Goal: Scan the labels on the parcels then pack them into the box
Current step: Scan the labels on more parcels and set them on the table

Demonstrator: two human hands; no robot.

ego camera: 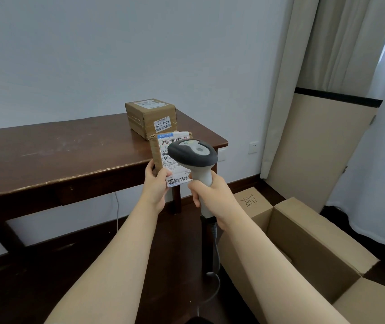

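Small labelled parcel (pixel 161 157): gripped in left hand (pixel 156 183). Barcode scanner (pixel 194 157): right hand (pixel 206 195) fingers clamped on handle. Risk: scanner head overlapping label, misread likely.

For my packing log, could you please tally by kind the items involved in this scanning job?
Parcels: 2, the far parcel on the table and the held parcel in the left hand
Scanner: 1, gripped by the right hand
Open cardboard box: 1, on the floor
Total: 4
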